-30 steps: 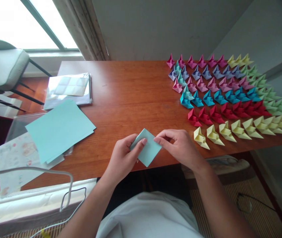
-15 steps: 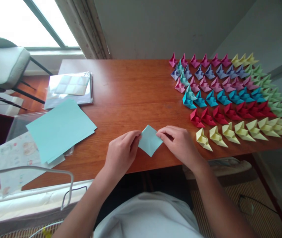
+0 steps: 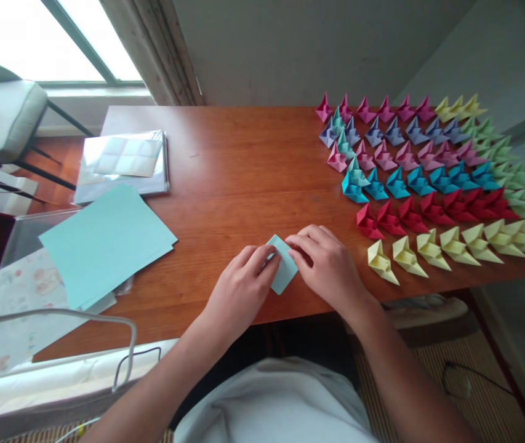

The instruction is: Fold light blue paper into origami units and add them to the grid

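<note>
A small folded sheet of light blue-green origami paper (image 3: 284, 271) lies at the front of the wooden table, one corner pointing towards me. My left hand (image 3: 248, 286) bends over its left side, fingers pressed onto the paper and covering that part. On the opposite edge, my right hand (image 3: 324, 264) pinches the paper between thumb and forefinger. To the right of my right hand stands a pale yellow folded paper figure (image 3: 381, 261), the nearest in its row.
Rows of folded paper figures (image 3: 396, 183) in several colours fill the right side. At left lie large blue-green sheets (image 3: 109, 243), a printed sheet (image 3: 17, 307) and a plastic-wrapped pack (image 3: 121, 163). A grey chair (image 3: 4, 114) stands beyond the table's left end.
My left hand has moved right and over the paper, which now looks narrower, its left side covered or folded in. My right hand has shifted slightly left along its edge.
</note>
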Demonstrator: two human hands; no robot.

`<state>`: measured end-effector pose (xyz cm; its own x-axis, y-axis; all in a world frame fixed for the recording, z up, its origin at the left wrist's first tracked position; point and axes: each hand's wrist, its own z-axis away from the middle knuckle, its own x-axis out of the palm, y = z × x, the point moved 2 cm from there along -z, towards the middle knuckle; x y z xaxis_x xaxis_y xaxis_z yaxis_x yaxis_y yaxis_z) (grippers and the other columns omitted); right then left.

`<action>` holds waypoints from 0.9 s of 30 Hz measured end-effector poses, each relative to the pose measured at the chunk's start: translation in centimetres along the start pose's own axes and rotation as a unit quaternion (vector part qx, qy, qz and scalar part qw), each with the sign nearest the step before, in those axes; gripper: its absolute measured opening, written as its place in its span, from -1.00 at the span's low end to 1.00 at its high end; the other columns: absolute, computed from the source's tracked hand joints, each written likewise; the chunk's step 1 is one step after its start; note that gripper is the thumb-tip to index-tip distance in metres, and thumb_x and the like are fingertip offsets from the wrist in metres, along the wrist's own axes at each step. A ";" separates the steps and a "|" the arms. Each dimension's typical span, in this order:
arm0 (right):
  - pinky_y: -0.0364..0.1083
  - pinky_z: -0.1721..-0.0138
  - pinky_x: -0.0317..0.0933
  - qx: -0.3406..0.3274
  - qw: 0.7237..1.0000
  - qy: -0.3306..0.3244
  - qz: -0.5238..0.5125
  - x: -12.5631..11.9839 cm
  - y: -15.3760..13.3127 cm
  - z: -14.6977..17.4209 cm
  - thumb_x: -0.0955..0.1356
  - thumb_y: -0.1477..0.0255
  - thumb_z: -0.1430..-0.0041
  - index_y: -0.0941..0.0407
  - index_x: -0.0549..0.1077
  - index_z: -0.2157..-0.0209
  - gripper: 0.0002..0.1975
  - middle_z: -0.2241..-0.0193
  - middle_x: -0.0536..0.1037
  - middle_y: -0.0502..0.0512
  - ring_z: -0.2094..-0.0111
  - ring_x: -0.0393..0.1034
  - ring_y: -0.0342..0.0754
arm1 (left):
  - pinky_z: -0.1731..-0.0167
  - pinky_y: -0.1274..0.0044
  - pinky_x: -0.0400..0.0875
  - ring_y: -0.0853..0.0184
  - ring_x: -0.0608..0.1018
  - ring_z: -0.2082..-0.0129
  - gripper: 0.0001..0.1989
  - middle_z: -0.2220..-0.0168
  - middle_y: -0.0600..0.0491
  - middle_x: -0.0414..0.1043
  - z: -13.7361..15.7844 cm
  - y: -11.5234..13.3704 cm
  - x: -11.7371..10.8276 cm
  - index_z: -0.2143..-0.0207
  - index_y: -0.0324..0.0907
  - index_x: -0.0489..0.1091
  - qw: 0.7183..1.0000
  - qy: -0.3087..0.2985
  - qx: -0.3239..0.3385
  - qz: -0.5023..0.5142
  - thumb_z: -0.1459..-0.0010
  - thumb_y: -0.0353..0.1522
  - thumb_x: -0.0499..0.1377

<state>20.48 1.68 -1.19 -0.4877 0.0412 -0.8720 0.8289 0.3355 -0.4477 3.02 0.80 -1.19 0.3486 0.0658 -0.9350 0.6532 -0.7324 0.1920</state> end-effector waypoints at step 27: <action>-0.05 0.30 0.23 -0.042 0.983 -0.031 0.177 1.7 -1.3 0.5 0.24 0.50 -0.40 0.04 0.40 -0.17 -0.63 0.15 0.49 0.18 0.16 0.28 0.04 | -0.24 0.21 0.29 0.02 0.45 -0.19 -0.58 -0.15 -0.17 0.46 3.6 3.6 -1.2 -0.06 -0.34 0.47 0.999 -0.036 -0.016 -0.012 -0.33 -0.23 0.09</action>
<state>18.70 0.82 -2.22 -0.1524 0.1140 -0.9817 0.9168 0.3873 -0.0973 2.52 -4.38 -0.42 0.2836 0.0334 -0.9584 0.6828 -0.7087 0.1774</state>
